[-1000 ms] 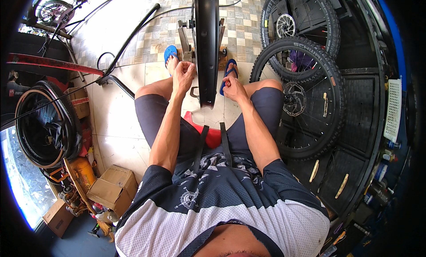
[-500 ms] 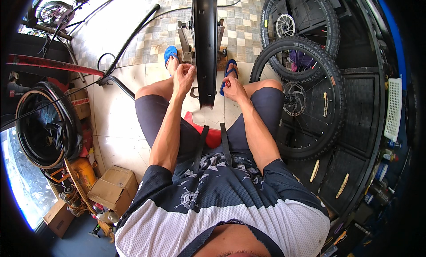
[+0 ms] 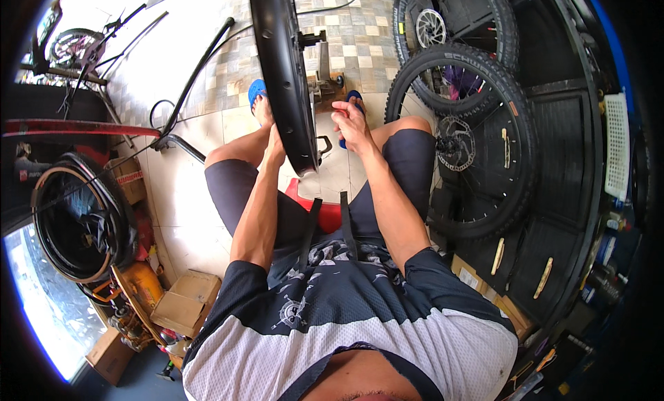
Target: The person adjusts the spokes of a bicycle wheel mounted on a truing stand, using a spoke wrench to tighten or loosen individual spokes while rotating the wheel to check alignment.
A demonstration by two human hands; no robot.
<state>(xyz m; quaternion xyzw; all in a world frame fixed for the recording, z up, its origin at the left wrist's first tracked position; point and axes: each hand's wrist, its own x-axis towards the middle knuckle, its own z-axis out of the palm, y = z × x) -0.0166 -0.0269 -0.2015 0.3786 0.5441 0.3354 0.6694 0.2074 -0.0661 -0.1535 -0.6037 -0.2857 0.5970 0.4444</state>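
The black bicycle rim (image 3: 282,89) stands upright but leaning a little between the person's knees (image 3: 223,154), its top cut off by the upper edge. The left hand (image 3: 274,143) is at its left side; the rim hides the fingers, so whether they grip it cannot be told. The right hand (image 3: 354,130) is apart from the rim on the right, fingers bent inward; a speck of red at their tips is too small to identify. The rim also covers part of the metal truing stand (image 3: 324,65), and whether the wheel sits in it is unclear.

Pale tiles (image 3: 187,228) meet a smaller checkered pattern (image 3: 373,48) farther off, washed out by glare at upper left. Two knobby-tyred wheels (image 3: 515,186) overlap on the right against black panels (image 3: 560,138), a purple item (image 3: 462,81) behind their spokes hard to make out. Tyres (image 3: 124,221) and a cardboard box (image 3: 187,304) sit at left.
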